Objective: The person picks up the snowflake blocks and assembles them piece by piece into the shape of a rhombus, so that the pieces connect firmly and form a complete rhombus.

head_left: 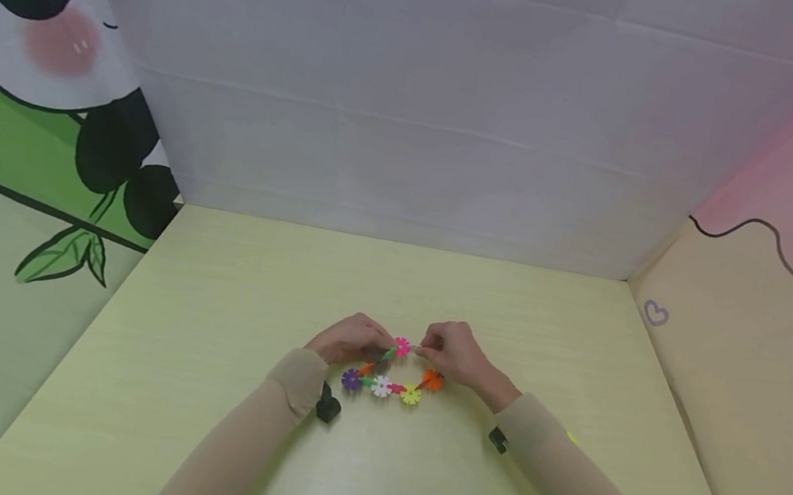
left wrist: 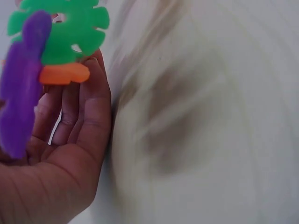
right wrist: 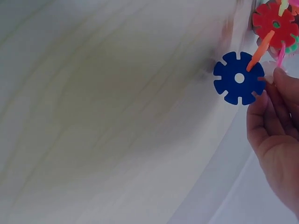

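A curved chain of interlocking notched plastic discs is held just above the table, in purple, white, yellow, orange, green and pink. My left hand grips the chain's left side near the pink disc. In the left wrist view its fingers lie behind a green disc, with an orange disc and a purple disc in front. My right hand pinches a whitish disc beside the pink one. A blue disc hangs close to its fingertips, joined by an orange disc to a red one.
The pale wooden table extends around both hands. A white cloth wall stands behind it, with printed panels on the left and right sides. A small yellow thing shows partly behind the right sleeve.
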{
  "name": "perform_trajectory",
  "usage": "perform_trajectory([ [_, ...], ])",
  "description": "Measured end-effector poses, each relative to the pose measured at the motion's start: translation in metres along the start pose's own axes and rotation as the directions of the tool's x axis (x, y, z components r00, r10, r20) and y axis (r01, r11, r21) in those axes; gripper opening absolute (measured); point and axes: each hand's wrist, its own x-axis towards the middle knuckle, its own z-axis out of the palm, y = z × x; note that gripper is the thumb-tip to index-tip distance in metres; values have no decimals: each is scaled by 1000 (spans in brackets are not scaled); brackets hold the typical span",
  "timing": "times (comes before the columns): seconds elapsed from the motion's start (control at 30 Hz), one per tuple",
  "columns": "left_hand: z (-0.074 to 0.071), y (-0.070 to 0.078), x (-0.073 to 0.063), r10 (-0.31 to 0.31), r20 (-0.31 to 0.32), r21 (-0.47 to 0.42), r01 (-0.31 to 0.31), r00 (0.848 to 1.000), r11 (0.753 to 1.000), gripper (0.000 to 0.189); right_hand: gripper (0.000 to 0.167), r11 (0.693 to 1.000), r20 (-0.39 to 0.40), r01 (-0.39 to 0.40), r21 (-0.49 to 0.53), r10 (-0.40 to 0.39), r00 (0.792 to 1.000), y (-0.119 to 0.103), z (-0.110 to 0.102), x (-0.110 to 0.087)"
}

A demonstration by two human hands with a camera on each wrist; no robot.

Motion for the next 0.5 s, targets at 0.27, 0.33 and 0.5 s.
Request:
perform_trajectory([
  [0.27,1,1,0,7,7,8,-7,1000,1000,17,14,999,25,24,-32,-24,999,2,1,3],
  [0.33,1,2,-1,-2,3,14,2,1000,1000,16,13,999,29,20,-31,-19,999,2,0,4],
  [0.5,1,1,0,3,31,11,-4,1000,1000,18,11,1000,50,-2,-26,3,999,0,-4,5],
])
